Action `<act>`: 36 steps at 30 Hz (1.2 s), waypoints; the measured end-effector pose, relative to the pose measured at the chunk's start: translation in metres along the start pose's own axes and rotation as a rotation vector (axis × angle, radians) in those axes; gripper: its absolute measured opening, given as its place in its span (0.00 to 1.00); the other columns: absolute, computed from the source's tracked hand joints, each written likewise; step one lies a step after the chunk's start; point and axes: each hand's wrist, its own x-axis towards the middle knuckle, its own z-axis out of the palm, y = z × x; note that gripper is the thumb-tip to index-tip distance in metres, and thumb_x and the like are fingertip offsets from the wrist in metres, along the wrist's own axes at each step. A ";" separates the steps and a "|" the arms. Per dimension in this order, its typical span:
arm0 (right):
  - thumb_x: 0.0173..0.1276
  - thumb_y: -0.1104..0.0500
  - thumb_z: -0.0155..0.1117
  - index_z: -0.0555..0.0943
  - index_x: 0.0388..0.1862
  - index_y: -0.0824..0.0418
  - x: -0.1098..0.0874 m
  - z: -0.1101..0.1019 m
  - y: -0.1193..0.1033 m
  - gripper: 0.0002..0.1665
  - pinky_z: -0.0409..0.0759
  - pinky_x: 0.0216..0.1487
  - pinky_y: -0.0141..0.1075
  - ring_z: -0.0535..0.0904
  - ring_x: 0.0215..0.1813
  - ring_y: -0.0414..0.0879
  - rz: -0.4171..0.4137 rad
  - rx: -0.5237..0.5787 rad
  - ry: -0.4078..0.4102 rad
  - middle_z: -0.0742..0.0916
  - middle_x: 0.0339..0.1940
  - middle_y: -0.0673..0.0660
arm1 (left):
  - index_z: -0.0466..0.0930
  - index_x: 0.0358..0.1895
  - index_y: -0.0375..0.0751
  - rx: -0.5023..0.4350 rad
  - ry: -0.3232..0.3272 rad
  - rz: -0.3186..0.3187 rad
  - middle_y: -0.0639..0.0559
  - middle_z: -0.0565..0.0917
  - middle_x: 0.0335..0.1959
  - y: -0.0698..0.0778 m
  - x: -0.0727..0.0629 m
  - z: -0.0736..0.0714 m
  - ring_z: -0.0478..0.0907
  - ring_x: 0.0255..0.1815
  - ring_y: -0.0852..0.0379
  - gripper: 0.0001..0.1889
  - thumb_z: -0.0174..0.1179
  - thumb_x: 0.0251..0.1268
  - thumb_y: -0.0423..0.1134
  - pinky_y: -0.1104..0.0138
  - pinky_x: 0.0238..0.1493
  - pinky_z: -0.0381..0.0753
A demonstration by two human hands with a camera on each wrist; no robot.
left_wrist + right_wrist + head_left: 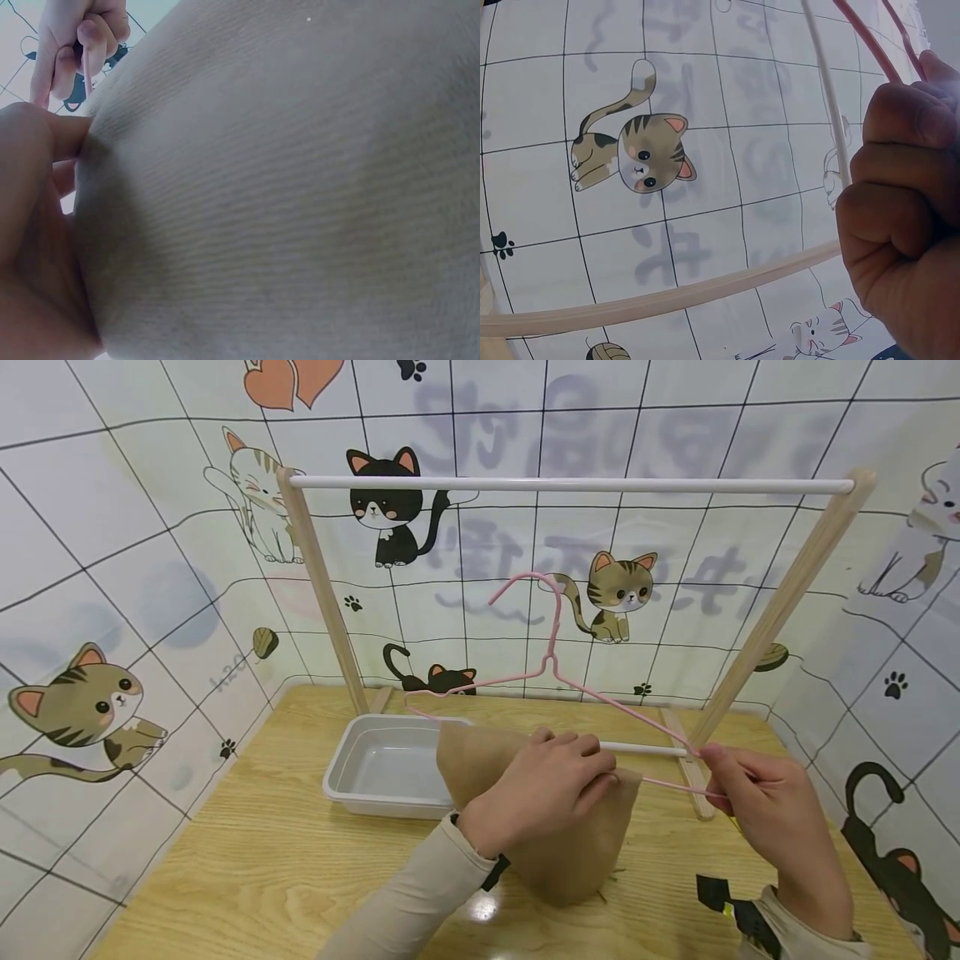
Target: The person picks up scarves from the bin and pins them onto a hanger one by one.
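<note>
A pink wire hanger (556, 627) stands upright with its hook pointing up and to the left. My right hand (776, 802) grips its right corner; in the right wrist view, two pink wires (870, 41) run into the curled fingers (900, 165). A brown, finely ribbed cloth (480, 756) drapes around the hanger's lower bar, its lower part hanging toward the table. My left hand (543, 781) holds the cloth's upper edge at the bar from above. The cloth (285, 195) fills most of the left wrist view, beside my left hand (30, 210).
A rack with a white top rod (570, 486) and wooden side posts (322, 585) stands behind the hanger. At the left on the wooden table (247, 827) sits a white plastic basin (390, 806), partly behind the cloth. Cat-patterned walls surround the table.
</note>
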 end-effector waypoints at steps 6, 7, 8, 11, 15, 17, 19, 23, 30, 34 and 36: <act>0.78 0.62 0.60 0.80 0.22 0.60 0.000 0.001 -0.002 0.20 0.56 0.13 0.37 0.61 0.15 0.41 0.000 -0.006 -0.001 0.73 0.13 0.47 | 0.83 0.47 0.59 0.040 0.035 0.038 0.66 0.81 0.48 -0.001 0.001 0.003 0.77 0.50 0.63 0.11 0.51 0.82 0.50 0.68 0.46 0.72; 0.78 0.62 0.60 0.80 0.22 0.60 0.000 0.001 -0.002 0.20 0.56 0.13 0.37 0.61 0.15 0.42 0.003 -0.007 -0.001 0.73 0.13 0.47 | 0.83 0.48 0.59 0.047 0.042 0.045 0.66 0.82 0.47 -0.001 0.001 0.003 0.77 0.50 0.63 0.10 0.51 0.82 0.50 0.68 0.46 0.72; 0.78 0.61 0.60 0.80 0.21 0.60 0.000 0.001 -0.002 0.20 0.56 0.13 0.37 0.61 0.15 0.42 0.007 -0.008 -0.002 0.72 0.13 0.47 | 0.83 0.48 0.59 0.053 0.049 0.050 0.66 0.82 0.46 -0.001 0.001 0.003 0.77 0.49 0.63 0.10 0.52 0.81 0.49 0.68 0.46 0.72; 0.78 0.61 0.59 0.80 0.21 0.60 0.000 0.001 -0.002 0.21 0.56 0.13 0.37 0.61 0.15 0.42 0.011 -0.009 -0.001 0.72 0.12 0.47 | 0.82 0.47 0.60 0.066 0.068 0.059 0.66 0.82 0.41 -0.001 0.001 0.005 0.77 0.44 0.65 0.08 0.53 0.80 0.49 0.70 0.41 0.69; 0.78 0.62 0.59 0.79 0.20 0.59 0.000 0.002 -0.002 0.22 0.56 0.14 0.37 0.61 0.16 0.42 0.007 -0.011 0.000 0.72 0.13 0.47 | 0.82 0.44 0.61 0.086 0.102 0.063 0.66 0.79 0.32 0.000 0.002 0.006 0.74 0.33 0.66 0.08 0.53 0.80 0.52 0.71 0.34 0.62; 0.78 0.61 0.60 0.79 0.20 0.60 0.000 0.003 -0.002 0.22 0.57 0.15 0.37 0.62 0.16 0.42 0.009 -0.015 0.002 0.72 0.13 0.47 | 0.82 0.42 0.61 0.090 0.116 0.061 0.65 0.77 0.29 0.000 0.003 0.007 0.72 0.30 0.66 0.10 0.52 0.80 0.54 0.72 0.32 0.59; 0.78 0.61 0.60 0.79 0.20 0.60 0.000 0.003 -0.002 0.22 0.57 0.16 0.37 0.62 0.17 0.42 0.013 -0.017 0.003 0.73 0.13 0.48 | 0.81 0.41 0.61 0.095 0.129 0.059 0.65 0.76 0.26 0.000 0.003 0.007 0.71 0.28 0.66 0.11 0.50 0.80 0.55 0.71 0.31 0.58; 0.78 0.61 0.59 0.79 0.20 0.60 -0.001 0.004 -0.003 0.21 0.58 0.16 0.37 0.63 0.17 0.42 0.011 -0.017 0.006 0.73 0.14 0.48 | 0.81 0.39 0.61 0.112 0.151 0.056 0.66 0.76 0.24 -0.001 0.004 0.009 0.74 0.27 0.67 0.13 0.49 0.80 0.57 0.71 0.29 0.59; 0.78 0.61 0.59 0.79 0.20 0.60 0.000 0.005 -0.004 0.21 0.58 0.17 0.37 0.62 0.17 0.41 0.003 -0.020 0.012 0.73 0.14 0.47 | 0.82 0.39 0.62 0.122 0.149 0.051 0.67 0.77 0.25 -0.001 0.005 0.012 0.78 0.30 0.68 0.14 0.48 0.80 0.58 0.72 0.29 0.62; 0.78 0.61 0.59 0.78 0.19 0.59 0.000 0.007 -0.006 0.22 0.57 0.16 0.37 0.61 0.15 0.41 -0.008 -0.011 0.014 0.72 0.13 0.47 | 0.82 0.40 0.63 0.120 0.142 0.050 0.67 0.78 0.25 0.000 0.006 0.011 0.78 0.31 0.68 0.14 0.48 0.80 0.58 0.72 0.29 0.63; 0.78 0.62 0.59 0.78 0.18 0.59 0.000 0.007 -0.007 0.23 0.57 0.16 0.37 0.60 0.14 0.41 -0.017 -0.003 0.016 0.72 0.13 0.47 | 0.82 0.40 0.63 0.124 0.142 0.051 0.67 0.78 0.25 0.000 0.006 0.011 0.78 0.31 0.68 0.14 0.48 0.80 0.58 0.73 0.28 0.64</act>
